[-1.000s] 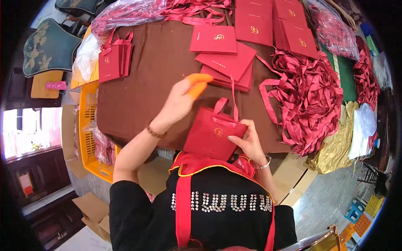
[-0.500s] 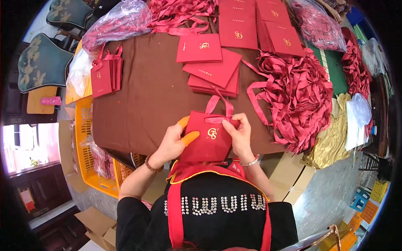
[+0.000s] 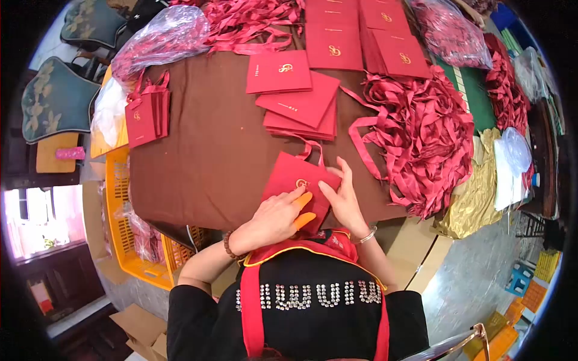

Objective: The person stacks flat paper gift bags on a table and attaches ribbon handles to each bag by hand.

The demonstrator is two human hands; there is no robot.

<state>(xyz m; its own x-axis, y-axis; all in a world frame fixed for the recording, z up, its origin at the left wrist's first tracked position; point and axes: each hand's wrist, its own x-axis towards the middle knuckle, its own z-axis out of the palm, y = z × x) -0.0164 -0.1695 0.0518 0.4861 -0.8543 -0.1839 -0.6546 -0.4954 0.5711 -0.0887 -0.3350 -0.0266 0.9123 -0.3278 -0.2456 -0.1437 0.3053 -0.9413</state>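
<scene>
A small red paper bag (image 3: 291, 174) with a gold monogram and a ribbon handle (image 3: 312, 147) is tilted at the table's near edge. My left hand (image 3: 277, 213) lies across its lower front with fingers stretched out; orange covers wrap two of its fingers. At the bag's right edge is my right hand (image 3: 344, 201), thumb on the front and the other fingers partly behind, gripping the side. Beyond the bag lies a stack of flat red bags (image 3: 299, 105). To the right, a large heap of red ribbon handles (image 3: 421, 144) spreads over the cloth.
A brown cloth (image 3: 192, 156) covers the table. Several red bags with handles (image 3: 147, 117) stand at its left. More flat bags (image 3: 334, 45) and a plastic-wrapped bundle (image 3: 162, 42) are at the back. A yellow crate (image 3: 120, 228) sits below on the left.
My left hand has moved from the bag's left edge to across its front. The bag has tilted clockwise, and my right hand has shifted slightly along its right side.
</scene>
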